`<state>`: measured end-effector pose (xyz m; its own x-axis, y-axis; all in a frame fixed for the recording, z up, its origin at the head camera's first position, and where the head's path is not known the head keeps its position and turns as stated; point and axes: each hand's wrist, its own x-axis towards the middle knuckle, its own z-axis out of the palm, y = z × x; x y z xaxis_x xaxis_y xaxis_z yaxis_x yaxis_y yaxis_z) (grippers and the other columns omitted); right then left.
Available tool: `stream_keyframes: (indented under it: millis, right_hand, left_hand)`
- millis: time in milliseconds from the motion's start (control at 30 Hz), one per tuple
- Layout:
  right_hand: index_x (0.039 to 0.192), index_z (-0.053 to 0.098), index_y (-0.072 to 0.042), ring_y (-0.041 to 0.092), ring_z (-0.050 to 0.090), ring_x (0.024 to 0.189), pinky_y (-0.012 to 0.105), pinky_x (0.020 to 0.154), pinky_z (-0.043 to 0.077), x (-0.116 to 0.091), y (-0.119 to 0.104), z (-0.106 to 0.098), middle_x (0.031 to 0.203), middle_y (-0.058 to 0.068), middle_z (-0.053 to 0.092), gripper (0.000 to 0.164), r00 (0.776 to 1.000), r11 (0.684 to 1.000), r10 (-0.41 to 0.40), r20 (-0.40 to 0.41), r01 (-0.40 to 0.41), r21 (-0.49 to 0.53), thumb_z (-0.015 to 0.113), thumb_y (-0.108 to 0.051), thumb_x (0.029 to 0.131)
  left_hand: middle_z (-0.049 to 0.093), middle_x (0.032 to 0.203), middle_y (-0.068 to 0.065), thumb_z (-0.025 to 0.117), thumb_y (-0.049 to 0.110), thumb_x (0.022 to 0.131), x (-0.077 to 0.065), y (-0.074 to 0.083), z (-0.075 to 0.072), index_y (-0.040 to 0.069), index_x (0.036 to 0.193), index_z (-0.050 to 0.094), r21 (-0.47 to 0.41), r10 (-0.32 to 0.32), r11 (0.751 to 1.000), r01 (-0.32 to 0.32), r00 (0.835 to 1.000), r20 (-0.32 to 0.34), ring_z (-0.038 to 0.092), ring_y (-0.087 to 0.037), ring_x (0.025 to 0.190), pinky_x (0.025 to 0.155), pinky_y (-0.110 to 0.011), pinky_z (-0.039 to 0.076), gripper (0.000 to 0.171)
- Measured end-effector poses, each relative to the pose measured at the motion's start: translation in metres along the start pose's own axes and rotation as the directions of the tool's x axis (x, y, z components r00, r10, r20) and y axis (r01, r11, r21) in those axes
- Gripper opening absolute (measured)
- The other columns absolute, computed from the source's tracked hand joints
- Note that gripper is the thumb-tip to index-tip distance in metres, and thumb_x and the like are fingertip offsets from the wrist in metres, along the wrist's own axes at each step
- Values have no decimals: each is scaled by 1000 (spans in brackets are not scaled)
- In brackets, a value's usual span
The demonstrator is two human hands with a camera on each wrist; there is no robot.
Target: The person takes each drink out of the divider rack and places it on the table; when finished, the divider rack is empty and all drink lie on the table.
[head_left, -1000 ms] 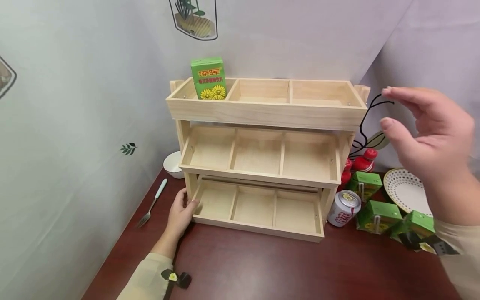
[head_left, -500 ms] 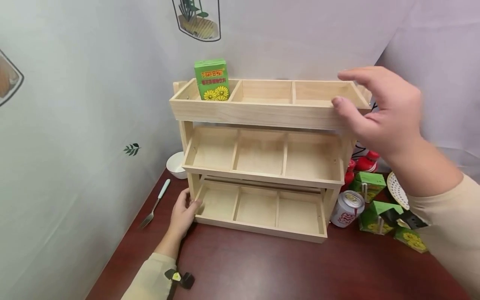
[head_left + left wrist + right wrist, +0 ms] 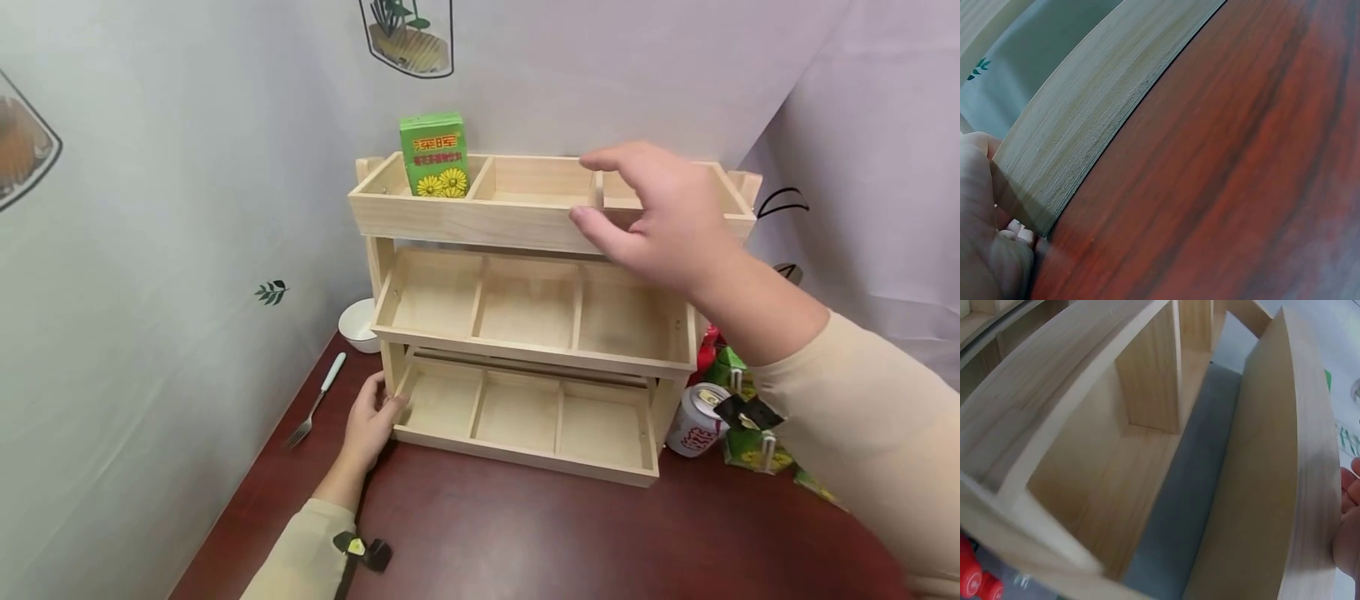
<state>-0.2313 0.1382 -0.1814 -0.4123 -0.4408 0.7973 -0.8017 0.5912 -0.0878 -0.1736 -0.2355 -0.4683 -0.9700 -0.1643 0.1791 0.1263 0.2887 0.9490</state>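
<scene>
A three-tier wooden shelf (image 3: 465, 218) with divided trays stands on the dark red table. My left hand (image 3: 369, 421) grips the front left corner of its bottom tray, thumb over the tray's side; the left wrist view shows the fingers around that wooden end (image 3: 1079, 119). A green drink carton (image 3: 437, 157) with yellow flowers stands in the top tray's left compartment. My right hand (image 3: 667, 217), thumb and fingers spread apart with nothing between them, overlaps the top tray's right part. The right wrist view shows this hand (image 3: 1349, 525) at the right edge, beside a wooden board.
Right of the shelf stand a silver drink can (image 3: 696, 421), more green cartons (image 3: 756, 450) and a red-capped bottle (image 3: 707, 354), partly behind my right arm. A white bowl (image 3: 358, 325) and a fork (image 3: 318, 400) lie to the left. Pale cloth hangs behind.
My right hand has moved left, from beside the shelf's right end to in front of the top tray. The left hand keeps its grip, and the carton has stayed in its compartment.
</scene>
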Motion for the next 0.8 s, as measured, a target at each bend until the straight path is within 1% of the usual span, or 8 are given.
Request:
stream_keyframes:
  millis: [100,167,267,367,500,667,800]
  right_hand:
    - [124,62,-3,26,57,115,39,98,42,5,-4,4,120,12,65,48,998,1000,22,59,-22,1,69,-30,85]
    - [127,60,-3,25,54,119,38,101,39,10,-7,6,124,12,63,50,992,999,48,113,-48,2,67,-33,87]
    - [130,57,-3,25,51,123,37,105,35,18,-13,12,129,12,60,54,978,996,85,188,-90,16,65,-36,89]
    - [134,54,-4,23,49,125,36,107,33,27,-19,18,132,11,57,58,960,989,136,246,-146,21,64,-40,90]
    - [138,49,-6,19,47,126,33,107,32,40,-25,24,136,7,54,63,930,968,232,284,-251,31,63,-45,90]
    - [141,45,-8,15,47,126,28,105,34,53,-29,31,138,5,52,66,882,919,359,305,-391,47,62,-45,89]
    - [143,42,-11,13,46,126,26,104,33,64,-34,40,139,3,51,67,838,877,443,318,-478,38,61,-44,88]
  left_hand:
    - [60,113,-22,63,0,88,1,2,1,0,129,52,-9,7,1000,-7,1000,8,54,-27,96,76,-24,46,43]
    - [59,113,-22,63,0,88,1,2,1,0,129,52,-20,5,1000,-5,1000,8,54,-27,96,77,-24,46,43]
    - [59,116,-21,62,0,88,0,0,1,0,130,52,-26,-8,1000,9,1000,5,54,-25,97,78,-23,46,43]
    - [59,118,-21,62,0,89,-2,-2,0,0,131,51,-34,-21,999,21,1000,6,54,-25,99,79,-23,45,44]
    - [59,116,-20,62,2,89,-2,-1,0,1,131,51,-28,-24,999,24,1000,2,53,-26,98,78,-24,45,44]
    - [59,112,-19,62,3,88,-1,1,1,1,131,52,0,-19,1000,19,1000,-6,52,-27,96,77,-24,44,44]
    - [59,111,-20,61,1,89,-2,2,1,0,130,52,-2,-13,1000,13,1000,-15,51,-28,95,76,-23,44,43]
